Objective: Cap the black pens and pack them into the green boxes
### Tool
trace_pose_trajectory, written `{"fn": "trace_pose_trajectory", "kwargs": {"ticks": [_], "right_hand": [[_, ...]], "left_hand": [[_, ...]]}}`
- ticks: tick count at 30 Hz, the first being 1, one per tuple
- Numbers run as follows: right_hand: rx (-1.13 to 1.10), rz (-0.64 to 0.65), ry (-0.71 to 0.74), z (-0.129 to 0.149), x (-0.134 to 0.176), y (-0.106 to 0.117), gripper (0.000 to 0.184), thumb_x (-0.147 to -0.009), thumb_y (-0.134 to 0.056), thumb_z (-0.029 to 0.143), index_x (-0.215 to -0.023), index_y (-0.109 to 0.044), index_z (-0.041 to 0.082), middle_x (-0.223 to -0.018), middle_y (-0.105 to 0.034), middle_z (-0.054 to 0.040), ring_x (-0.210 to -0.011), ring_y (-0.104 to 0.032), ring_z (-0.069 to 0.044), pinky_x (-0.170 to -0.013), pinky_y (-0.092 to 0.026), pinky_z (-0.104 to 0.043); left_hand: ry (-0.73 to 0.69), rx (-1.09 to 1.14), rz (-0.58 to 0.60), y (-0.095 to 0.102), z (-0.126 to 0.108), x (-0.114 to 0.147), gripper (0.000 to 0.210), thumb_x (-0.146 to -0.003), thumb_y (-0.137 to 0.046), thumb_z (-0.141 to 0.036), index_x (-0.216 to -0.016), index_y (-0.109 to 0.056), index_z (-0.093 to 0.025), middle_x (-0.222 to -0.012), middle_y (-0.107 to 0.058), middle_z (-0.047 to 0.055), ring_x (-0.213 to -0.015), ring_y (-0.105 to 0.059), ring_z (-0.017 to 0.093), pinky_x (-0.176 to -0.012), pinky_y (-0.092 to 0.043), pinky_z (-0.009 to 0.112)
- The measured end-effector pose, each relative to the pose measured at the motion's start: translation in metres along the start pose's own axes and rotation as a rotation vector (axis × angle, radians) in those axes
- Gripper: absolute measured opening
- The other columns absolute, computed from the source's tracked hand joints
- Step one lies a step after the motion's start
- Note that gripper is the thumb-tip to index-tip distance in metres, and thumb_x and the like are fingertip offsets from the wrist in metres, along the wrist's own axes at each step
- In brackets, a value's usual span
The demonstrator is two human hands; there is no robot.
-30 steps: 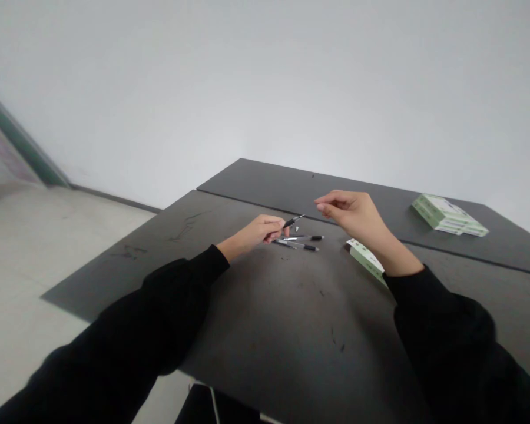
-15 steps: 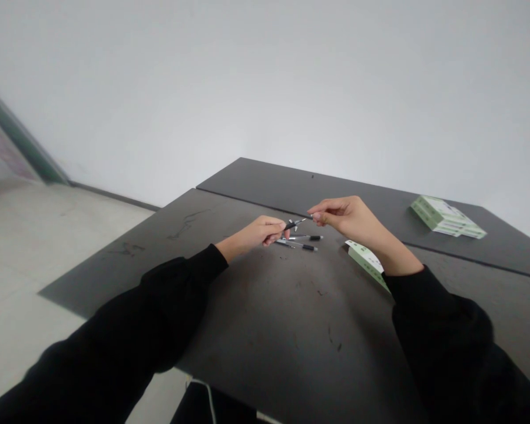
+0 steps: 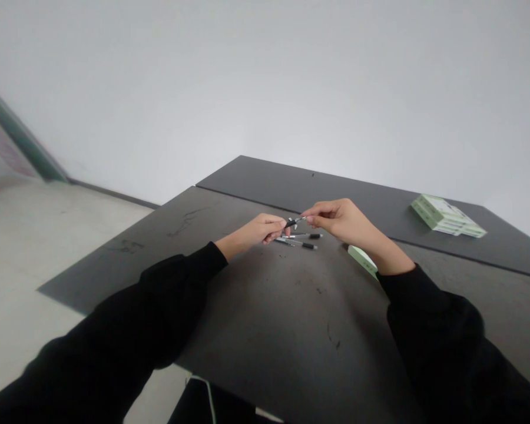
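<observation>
My left hand is closed round a pen by its black grip, with the narrow silver end pointing right. Thumb and forefinger of my right hand pinch at that silver end; whether they hold a separate small part there is too small to tell. Under and just beyond my left fingers, several pens with clear barrels and black grips lie on the dark table. Partly behind my right wrist is a green and white box.
A stack of green and white boxes stands at the back right of the table. A seam runs across the tabletop. One small dark bit lies near the far edge, and a white wall rises behind.
My right hand has moved a little left, bringing its fingertips onto the pen's silver end. My left hand keeps its hold on the pen almost unmoved.
</observation>
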State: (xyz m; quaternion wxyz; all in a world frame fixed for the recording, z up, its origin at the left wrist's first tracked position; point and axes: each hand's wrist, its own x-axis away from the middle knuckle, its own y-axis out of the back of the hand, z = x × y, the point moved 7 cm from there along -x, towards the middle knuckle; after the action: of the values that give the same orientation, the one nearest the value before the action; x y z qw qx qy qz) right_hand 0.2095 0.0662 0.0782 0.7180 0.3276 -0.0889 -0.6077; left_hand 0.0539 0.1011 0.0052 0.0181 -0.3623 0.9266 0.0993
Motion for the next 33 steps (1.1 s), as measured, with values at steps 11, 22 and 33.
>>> {"fn": "trace_pose_trajectory", "kwargs": {"ticks": [11,22,33], "right_hand": [[0.004,0.017,-0.034,-0.001,0.002,-0.002,0.023,-0.078,-0.072,0.036,-0.086,-0.08,0.016,-0.067,-0.069,-0.0043,-0.057,-0.053,-0.013,-0.053,-0.039,-0.028],[0.072,0.042,-0.031,-0.011,0.001,-0.007,0.02,-0.08,-0.07,0.033,-0.088,-0.08,0.018,-0.069,-0.07,-0.0035,-0.058,-0.055,-0.013,-0.055,-0.041,-0.028],[-0.211,-0.047,-0.069,-0.015,-0.003,-0.012,0.016,-0.074,-0.074,0.028,-0.083,-0.077,0.016,-0.07,-0.075,-0.0055,-0.065,-0.069,-0.016,-0.066,-0.054,-0.031]], "left_hand": [[-0.017,-0.035,0.013,-0.003,0.0,0.0,0.035,-0.092,-0.05,-0.043,-0.085,-0.067,-0.013,-0.056,-0.039,-0.006,-0.047,-0.034,0.007,-0.048,-0.027,0.021],[-0.038,-0.191,-0.03,-0.001,-0.002,-0.002,0.036,-0.089,-0.057,-0.046,-0.091,-0.069,-0.013,-0.06,-0.044,-0.005,-0.05,-0.036,0.007,-0.048,-0.025,0.021],[-0.02,-0.038,-0.145,-0.001,-0.004,-0.004,0.033,-0.083,-0.064,-0.04,-0.1,-0.069,-0.012,-0.066,-0.052,-0.004,-0.052,-0.037,0.006,-0.05,-0.025,0.021]]}}
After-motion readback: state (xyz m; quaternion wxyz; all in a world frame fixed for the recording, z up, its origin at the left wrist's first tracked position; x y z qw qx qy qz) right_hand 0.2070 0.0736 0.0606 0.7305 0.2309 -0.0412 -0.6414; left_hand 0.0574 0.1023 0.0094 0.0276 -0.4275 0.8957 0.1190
